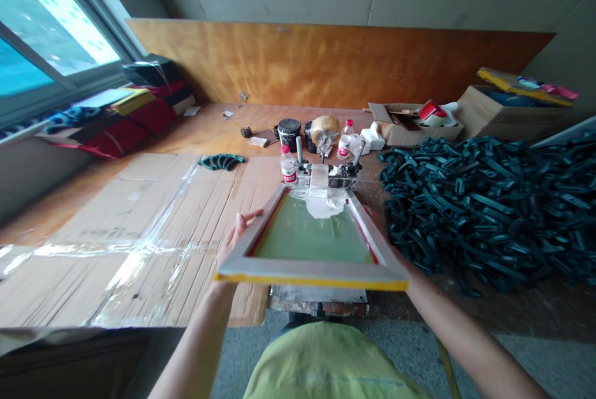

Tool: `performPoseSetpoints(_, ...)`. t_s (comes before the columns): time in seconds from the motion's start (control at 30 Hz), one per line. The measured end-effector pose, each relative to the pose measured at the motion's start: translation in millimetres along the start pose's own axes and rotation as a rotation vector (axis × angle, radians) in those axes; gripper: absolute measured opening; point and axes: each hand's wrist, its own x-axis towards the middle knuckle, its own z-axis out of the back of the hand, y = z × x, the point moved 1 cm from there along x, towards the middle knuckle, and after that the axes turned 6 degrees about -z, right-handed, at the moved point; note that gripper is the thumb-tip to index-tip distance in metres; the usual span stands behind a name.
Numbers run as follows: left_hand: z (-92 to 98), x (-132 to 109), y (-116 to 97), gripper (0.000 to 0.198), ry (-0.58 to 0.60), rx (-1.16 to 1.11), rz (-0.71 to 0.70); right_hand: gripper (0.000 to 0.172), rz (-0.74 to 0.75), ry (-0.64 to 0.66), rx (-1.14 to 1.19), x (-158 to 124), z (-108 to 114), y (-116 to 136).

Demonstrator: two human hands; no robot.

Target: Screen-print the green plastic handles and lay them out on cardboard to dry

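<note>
Workshop: framed screen (pixel 298 237) in clamp (pixel 348 177), heaped dark-green parts (pixel 493 206).

Grey frame (pixel 311 267) around green mesh (pixel 305 237)

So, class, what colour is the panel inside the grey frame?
The panel is pale green, shown in the head view.

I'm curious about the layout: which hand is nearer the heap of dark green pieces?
Right. The right hand, partly hidden by the frame, is left of the heap; the left hand is at the frame's other side, farther away.
</note>
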Motion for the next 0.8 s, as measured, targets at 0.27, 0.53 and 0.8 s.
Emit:
performPoseSetpoints(0.27, 6.1, -26.3, 122.0, 0.086, 0.056, 0.087, 0.252, 0.057, 0.197, 0.013, -0.257, 92.6, -5.9, 57.5)
performPoseSetpoints(0.53, 6.6, -24.1, 132.4, 0.078, 0.095, 0.137, 0.278, 0.015, 0.231, 0.333, -0.403, 65.1, -28.7, 64.0)
performPoseSetpoints(0.8, 5.0, -25.3, 131.2, 0.072, 0.100, 0.107, 0.268, 0.021, 0.518, 0.475, -0.247, 39.0, 4.6, 44.8)
